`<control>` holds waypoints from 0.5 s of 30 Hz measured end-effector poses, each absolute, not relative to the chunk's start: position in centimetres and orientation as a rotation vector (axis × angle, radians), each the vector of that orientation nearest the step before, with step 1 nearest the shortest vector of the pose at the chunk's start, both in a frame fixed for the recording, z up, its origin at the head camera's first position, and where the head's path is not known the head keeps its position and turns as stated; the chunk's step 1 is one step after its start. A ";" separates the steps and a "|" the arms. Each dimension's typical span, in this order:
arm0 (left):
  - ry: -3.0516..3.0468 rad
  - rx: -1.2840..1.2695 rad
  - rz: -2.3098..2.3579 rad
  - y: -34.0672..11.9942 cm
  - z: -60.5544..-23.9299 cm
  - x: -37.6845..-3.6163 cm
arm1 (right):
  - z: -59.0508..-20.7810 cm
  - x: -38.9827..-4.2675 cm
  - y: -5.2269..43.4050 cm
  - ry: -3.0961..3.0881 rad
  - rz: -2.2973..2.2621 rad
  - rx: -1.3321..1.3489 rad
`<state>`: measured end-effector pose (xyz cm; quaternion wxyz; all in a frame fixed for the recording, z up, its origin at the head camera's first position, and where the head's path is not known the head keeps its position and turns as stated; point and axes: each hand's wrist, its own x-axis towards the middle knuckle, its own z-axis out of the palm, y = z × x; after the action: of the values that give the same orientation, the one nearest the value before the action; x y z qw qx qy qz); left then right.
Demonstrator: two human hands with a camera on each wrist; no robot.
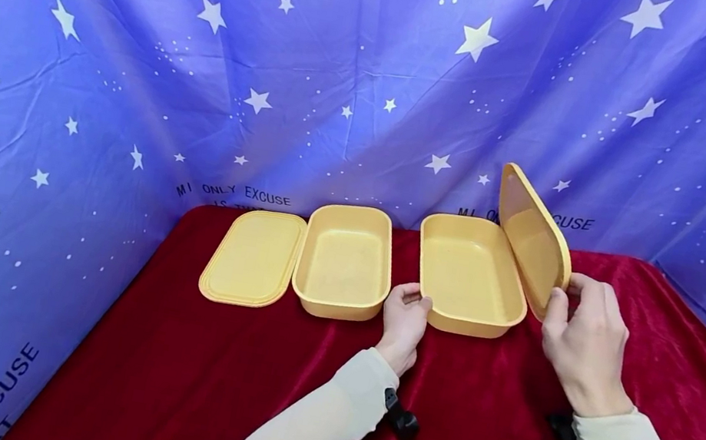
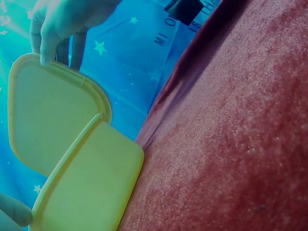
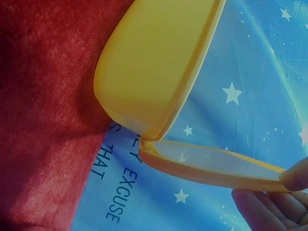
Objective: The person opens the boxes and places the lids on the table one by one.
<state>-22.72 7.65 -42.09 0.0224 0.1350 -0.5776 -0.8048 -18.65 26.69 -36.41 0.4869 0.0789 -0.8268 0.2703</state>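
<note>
A yellow rectangular food container with rounded corners sits on the table, its inside bare. My left hand pinches its near left rim; in the left wrist view only a fingertip shows at that rim. Along the container's right side a yellow lid stands tilted on edge. My right hand grips the lid's near right edge, thumb on the inner face and fingers behind. In the right wrist view the lid meets the container's rim at one corner.
To the left stands a second yellow container, uncovered. Another yellow lid lies flat beside it at the far left. Dark red velvet cloth covers the table. A blue star-printed curtain hangs close behind the containers.
</note>
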 end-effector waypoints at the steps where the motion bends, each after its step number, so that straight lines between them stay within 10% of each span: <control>1: -1.789 0.419 -2.491 7.7 -42.1 -22.7 | -36.4 -18.7 26.7 -1.997 0.670 0.186; 15: -1.793 0.412 -2.485 7.7 -42.1 -22.6 | -36.3 -18.6 27.4 -1.977 0.727 0.117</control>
<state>-22.60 7.69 -42.15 0.0246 0.1333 -0.5798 -0.8034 -18.64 27.39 -36.31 0.4933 0.0483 -0.8151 0.2998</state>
